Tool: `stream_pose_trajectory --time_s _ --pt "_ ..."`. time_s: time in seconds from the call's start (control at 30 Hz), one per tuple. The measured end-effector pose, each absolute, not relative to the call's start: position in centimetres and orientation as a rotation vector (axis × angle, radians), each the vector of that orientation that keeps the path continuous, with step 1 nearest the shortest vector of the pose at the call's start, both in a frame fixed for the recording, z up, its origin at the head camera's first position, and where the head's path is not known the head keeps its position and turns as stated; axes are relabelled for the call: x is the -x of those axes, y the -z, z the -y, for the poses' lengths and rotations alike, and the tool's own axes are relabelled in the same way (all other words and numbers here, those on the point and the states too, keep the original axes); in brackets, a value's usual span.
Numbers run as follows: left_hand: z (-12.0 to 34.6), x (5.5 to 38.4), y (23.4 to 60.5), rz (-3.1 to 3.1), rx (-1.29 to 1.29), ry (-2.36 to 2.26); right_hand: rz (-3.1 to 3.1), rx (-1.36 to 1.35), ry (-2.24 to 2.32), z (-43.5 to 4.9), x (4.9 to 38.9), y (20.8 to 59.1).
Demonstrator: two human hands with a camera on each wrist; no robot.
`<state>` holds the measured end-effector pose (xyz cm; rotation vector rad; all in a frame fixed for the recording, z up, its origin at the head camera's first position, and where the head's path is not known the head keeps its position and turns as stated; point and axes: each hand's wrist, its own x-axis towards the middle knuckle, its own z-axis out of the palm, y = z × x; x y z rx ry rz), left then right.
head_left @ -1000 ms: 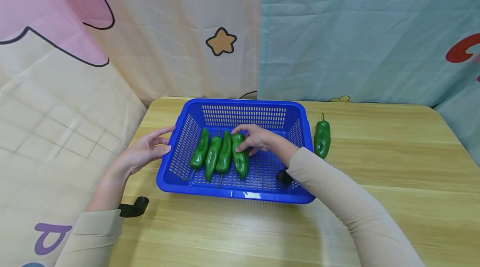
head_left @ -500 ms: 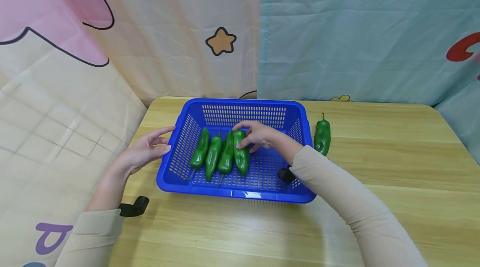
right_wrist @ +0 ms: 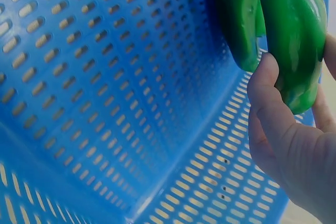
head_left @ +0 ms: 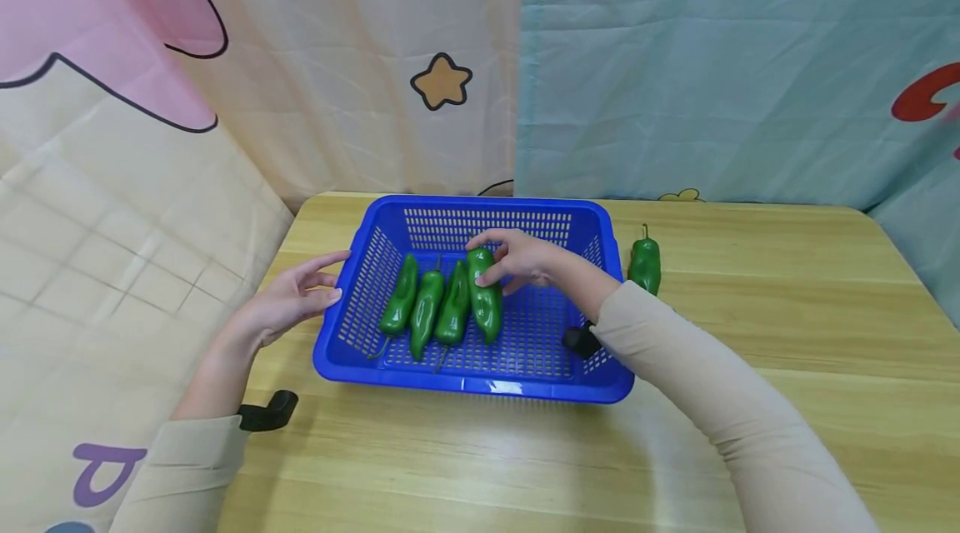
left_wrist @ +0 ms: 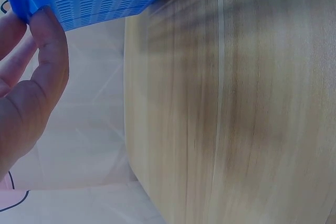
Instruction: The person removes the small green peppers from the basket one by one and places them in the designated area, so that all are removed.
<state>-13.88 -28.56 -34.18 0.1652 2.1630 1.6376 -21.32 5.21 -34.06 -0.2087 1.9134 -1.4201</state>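
Inside the blue plastic basket (head_left: 420,381), my right hand (head_left: 525,256) pinches the upper part of a long green pepper (head_left: 489,318) between thumb and fingers. The right wrist view shows this pepper (right_wrist: 295,35) from its blunt end, raised a little off the mesh floor. Three more green peppers (head_left: 425,312) lie side by side to its left in the basket. At the basket's left end, my left hand (head_left: 288,300) holds the rim with thumb and fingertips. The left wrist view shows the thumb (left_wrist: 50,51) against the blue rim.
Another green pepper (head_left: 645,265) lies on the wooden table (head_left: 780,325), just right of the basket and partly hidden by my right sleeve. A printed curtain (head_left: 637,83) hangs behind the table. Black camera mounts (head_left: 270,412) stick out from both wrists.
My right hand has shifted slightly away from me and up, and the gripped pepper moves along with it. The neighbouring pepper has tilted slightly to the right. My left hand stays put.
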Motion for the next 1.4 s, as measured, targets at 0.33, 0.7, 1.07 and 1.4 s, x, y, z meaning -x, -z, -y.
stream_pose_trajectory --time_s 0.33,0.7,1.07,1.4 --pt "28.4 13.9 34.1 -2.161 -0.172 -1.644 -1.889 0.227 1.453 -6.2 21.4 32.0" --pt "28.4 13.8 34.2 -2.17 -0.178 -1.638 -1.876 0.306 1.453 -7.1 20.7 29.5" --pt "28.4 13.9 34.1 -2.173 -0.168 -1.633 -1.864 0.357 1.48 -9.4 20.6 28.0" --pt "28.4 13.9 34.2 -2.184 -0.17 -1.627 -1.89 0.376 1.482 -11.5 20.3 27.0"
